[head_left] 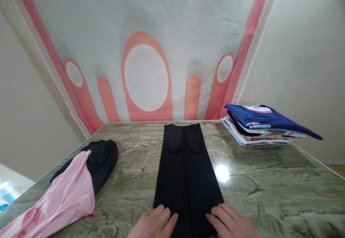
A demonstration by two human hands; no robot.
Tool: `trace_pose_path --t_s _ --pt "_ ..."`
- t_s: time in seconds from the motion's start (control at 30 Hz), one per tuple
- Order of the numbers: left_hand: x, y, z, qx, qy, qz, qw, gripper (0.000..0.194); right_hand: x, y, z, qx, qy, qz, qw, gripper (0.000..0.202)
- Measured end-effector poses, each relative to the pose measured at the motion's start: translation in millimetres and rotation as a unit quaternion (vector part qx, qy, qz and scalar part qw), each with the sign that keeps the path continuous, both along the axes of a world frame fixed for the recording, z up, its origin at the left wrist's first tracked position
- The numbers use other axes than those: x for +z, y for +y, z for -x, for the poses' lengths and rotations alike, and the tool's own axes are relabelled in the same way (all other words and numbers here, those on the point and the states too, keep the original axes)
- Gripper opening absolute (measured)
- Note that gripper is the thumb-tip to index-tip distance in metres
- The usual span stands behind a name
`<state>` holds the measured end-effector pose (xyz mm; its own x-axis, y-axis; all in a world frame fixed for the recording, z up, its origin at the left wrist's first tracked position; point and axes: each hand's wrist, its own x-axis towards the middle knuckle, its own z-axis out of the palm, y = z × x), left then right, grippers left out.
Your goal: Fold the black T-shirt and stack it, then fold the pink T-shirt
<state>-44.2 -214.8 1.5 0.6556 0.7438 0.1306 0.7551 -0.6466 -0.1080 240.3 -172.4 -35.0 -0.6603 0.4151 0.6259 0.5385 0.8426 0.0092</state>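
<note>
A black garment [185, 175] lies flat on the table in front of me, folded into a long narrow strip. A seam or gap runs down its middle, and two short flaps lie turned over at its far end. At its near left edge, my left hand [155, 222] has its fingers curled over the cloth. My right hand [230, 220] pinches the near right edge the same way. The bottom end of the garment runs out of view between my hands.
A wood-patterned table [134, 159] fills the foreground. To the left lie a crumpled pink garment [72, 191] and a crumpled black cloth [104, 162]. A stack of folded clothes, topped by a blue garment [269, 119], sits back right. Behind hangs a patterned backdrop [188, 51].
</note>
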Motion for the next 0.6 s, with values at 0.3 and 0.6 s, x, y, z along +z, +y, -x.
trace_pose_path --t_s 0.3,0.6 --pt "28.8 18 -12 0.068 -0.024 0.106 0.992 0.032 11.2 12 4 -0.036 -0.023 0.006 0.999 0.021" --pt "36.7 16 -14 0.07 -0.163 0.012 0.984 0.034 29.3 8 0 -0.05 0.002 0.058 0.997 0.031"
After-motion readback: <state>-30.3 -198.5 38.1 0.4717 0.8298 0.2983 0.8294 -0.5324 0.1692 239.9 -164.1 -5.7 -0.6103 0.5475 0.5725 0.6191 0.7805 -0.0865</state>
